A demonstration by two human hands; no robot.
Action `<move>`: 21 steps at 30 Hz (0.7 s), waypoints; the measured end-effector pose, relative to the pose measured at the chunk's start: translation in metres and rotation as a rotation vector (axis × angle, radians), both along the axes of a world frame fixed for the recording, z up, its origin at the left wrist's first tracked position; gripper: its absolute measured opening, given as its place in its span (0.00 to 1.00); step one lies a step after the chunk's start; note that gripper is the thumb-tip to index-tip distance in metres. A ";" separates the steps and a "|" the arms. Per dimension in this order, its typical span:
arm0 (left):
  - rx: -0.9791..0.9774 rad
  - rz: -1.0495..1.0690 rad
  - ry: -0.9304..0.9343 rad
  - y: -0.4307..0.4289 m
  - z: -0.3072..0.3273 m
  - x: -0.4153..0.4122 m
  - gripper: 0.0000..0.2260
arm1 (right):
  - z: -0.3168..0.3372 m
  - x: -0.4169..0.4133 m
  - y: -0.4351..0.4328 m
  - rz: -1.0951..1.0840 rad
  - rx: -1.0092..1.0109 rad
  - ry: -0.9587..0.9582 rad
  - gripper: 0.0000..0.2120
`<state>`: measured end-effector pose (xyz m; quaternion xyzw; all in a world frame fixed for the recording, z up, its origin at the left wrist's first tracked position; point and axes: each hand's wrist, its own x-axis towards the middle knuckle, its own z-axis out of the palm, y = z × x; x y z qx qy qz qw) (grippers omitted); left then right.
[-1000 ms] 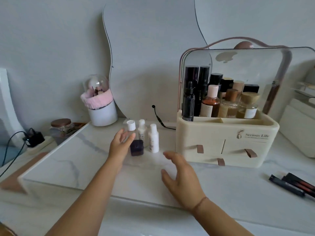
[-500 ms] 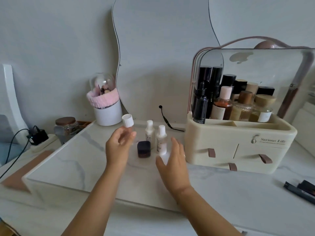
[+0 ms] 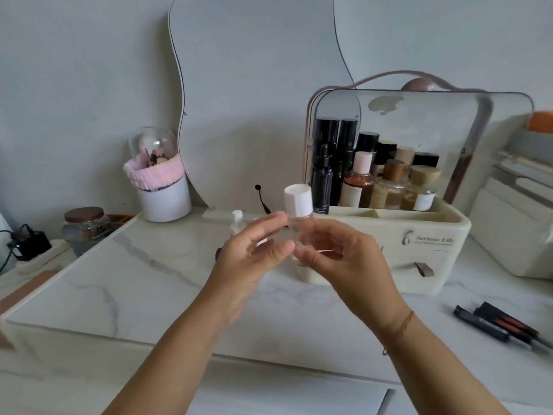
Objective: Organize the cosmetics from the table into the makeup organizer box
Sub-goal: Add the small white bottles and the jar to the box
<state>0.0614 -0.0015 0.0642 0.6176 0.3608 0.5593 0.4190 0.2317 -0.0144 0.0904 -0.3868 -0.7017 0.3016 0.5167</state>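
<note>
head view: both hands hold clear bottle.

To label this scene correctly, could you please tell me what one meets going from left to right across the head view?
From the left: black plug → glass jar with brown lid → white brush holder with pink band → clear bottle with white cap → makeup organizer box → lipstick tubes.

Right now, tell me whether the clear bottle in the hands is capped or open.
Capped: a white cap sits squarely on the clear bottle, held upright between left hand and right hand.
</note>
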 end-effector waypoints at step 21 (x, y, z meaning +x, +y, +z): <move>-0.067 0.207 0.090 0.024 -0.028 0.031 0.21 | 0.041 0.052 0.093 -0.322 -0.107 -0.583 0.13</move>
